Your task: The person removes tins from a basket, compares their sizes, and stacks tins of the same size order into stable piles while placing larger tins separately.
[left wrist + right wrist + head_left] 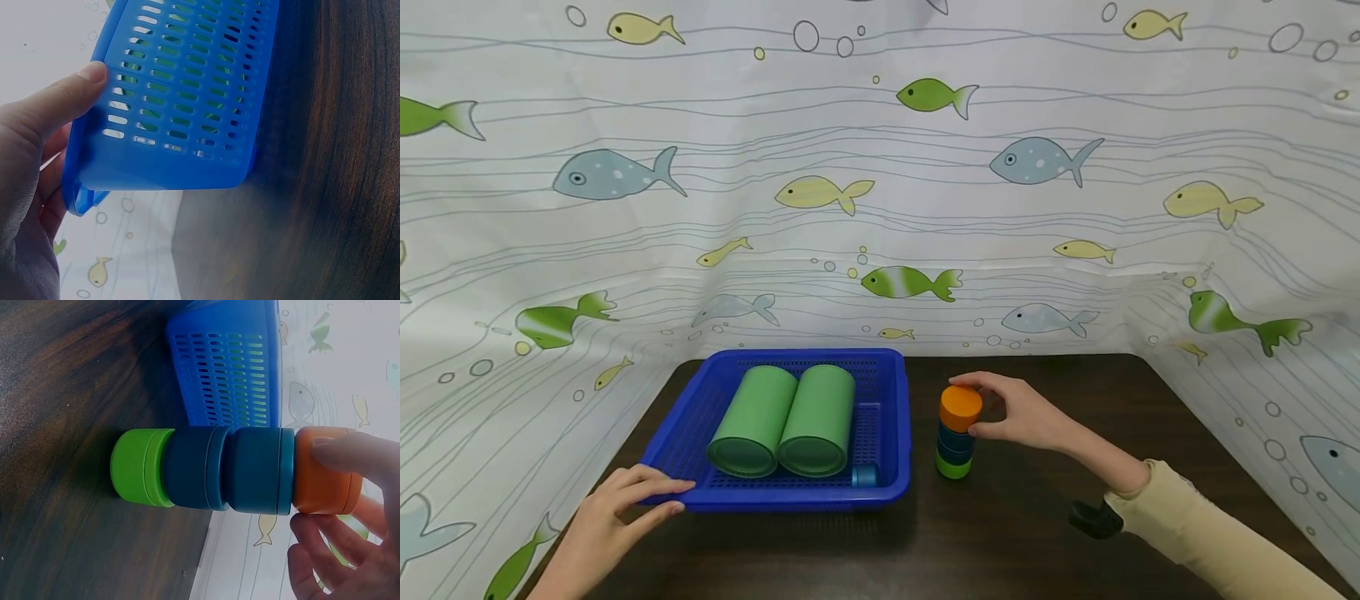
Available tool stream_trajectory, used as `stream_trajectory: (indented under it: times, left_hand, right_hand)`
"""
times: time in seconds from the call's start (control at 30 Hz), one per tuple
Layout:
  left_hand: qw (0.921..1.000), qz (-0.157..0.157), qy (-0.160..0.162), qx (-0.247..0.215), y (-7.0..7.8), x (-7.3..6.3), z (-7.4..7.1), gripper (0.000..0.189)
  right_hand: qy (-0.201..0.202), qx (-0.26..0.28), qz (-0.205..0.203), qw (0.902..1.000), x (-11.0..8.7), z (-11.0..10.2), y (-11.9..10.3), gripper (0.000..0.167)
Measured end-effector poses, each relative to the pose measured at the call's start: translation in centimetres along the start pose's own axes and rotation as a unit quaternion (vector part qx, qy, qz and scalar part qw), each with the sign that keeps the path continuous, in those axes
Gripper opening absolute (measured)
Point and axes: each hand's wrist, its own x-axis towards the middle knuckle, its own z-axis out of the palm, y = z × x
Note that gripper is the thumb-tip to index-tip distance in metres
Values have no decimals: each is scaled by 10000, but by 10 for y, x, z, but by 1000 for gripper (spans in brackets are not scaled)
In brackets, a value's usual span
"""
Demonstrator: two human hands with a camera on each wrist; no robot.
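A stack of small rounded jars stands on the dark table to the right of a blue basket. At its bottom is a lime green jar, then come two dark teal-blue jars, and an orange jar tops it. My right hand pinches the orange jar between thumb and fingers, right at the teal jar beneath. At the basket's near left corner, my left hand grips the rim, its thumb on the outer side and the other fingers partly hidden behind the rim.
Inside the basket two large light green cylinders lie side by side. A small blue jar lies in its near right corner. A white fish-print sheet hangs behind and along both sides of the table.
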Motion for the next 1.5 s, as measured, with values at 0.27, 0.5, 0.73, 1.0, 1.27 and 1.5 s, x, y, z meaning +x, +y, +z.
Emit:
stream_trajectory:
  times: [0.27, 0.5, 0.73, 1.0, 1.27, 1.5]
  left_hand:
    - [10000, 19, 40, 3, -1, 0, 0, 48]
    - [9999, 0, 14, 108, -1, 0, -1, 48]
    - [9999, -62, -21, 137, 1, 0, -2, 49]
    - [9999, -87, -57, 78, 0, 0, -1, 48]
    - [9999, -47, -40, 93, -2, -2, 0, 48]
    - [10000, -3, -53, 61, -2, 0, 0, 49]
  right_hand:
    - [16, 35, 66, 10000, 1, -1, 0, 70]
    - [209, -53, 254, 9994, 2, -7, -7, 74]
    - [348, -346, -24, 9988, 14, -13, -19, 78]
    - [234, -292, -257, 9990, 30, -22, -49, 72]
    - [74, -543, -1028, 9932, 50, -11, -73, 64]
    - [-556, -750, -1355, 9864, 67, 6, -90, 59]
